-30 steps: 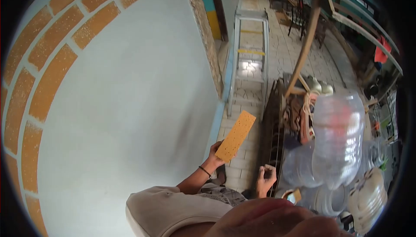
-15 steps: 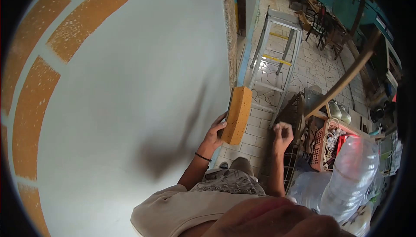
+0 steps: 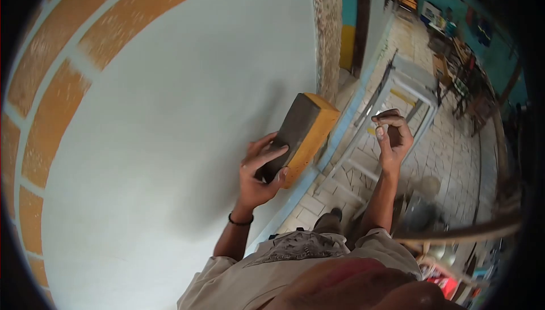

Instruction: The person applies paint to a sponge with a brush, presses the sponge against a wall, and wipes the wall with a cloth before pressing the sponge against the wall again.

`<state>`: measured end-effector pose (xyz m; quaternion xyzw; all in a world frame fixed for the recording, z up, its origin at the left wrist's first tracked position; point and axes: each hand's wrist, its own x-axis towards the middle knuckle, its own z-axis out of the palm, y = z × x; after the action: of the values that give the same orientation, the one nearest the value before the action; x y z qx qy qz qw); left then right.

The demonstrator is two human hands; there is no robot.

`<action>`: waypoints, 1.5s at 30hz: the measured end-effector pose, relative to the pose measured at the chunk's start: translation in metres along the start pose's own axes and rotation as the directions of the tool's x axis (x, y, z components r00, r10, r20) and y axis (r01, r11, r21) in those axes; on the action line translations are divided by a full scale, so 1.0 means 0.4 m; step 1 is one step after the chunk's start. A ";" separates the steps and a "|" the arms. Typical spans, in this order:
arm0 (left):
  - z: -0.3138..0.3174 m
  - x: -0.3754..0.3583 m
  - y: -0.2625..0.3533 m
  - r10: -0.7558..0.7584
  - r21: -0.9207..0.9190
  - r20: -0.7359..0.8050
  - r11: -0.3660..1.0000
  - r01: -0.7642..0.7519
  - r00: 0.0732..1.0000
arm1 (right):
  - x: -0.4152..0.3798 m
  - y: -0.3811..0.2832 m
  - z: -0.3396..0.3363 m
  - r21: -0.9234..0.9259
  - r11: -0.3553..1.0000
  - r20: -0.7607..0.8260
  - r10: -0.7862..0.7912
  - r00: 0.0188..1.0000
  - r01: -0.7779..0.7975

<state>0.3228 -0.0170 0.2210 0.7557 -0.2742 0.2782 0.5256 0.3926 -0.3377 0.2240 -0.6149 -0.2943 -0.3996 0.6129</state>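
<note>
My left hand (image 3: 258, 174), with a dark bracelet at the wrist, grips the lower end of a block (image 3: 311, 140). One face of the block is dark grey and the other is orange and speckled. It tilts up to the right in front of the pale wall (image 3: 142, 123), close to the wall's rough edge. To the right, my right hand (image 3: 379, 125) is raised over the metal ladder, fingers curled toward the thumb. Whether something small sits between those fingertips is hidden.
A metal ladder (image 3: 417, 77) stands on the tiled floor (image 3: 448, 157) at the right. Orange brick shapes (image 3: 54, 125) curve along the wall's left side. A wooden pole (image 3: 460, 235) crosses the lower right, above cluttered items. Chairs stand further back.
The view has turned. The block has tilted so its dark face shows. My right hand has risen, and the ladder appears nearer. The basket and bottles have mostly slipped out of view.
</note>
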 end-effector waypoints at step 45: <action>0.261 0.921 0.096 -0.035 0.866 0.321 -0.395 -0.308 0.947 | 0.843 0.717 0.344 0.410 0.700 -0.215 -0.548 0.808 0.584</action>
<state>0.5656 -0.1722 0.4762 0.8362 -0.0684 0.3648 -0.4036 0.8260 -0.2665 0.3724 -0.3166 -0.5305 -0.5110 0.5978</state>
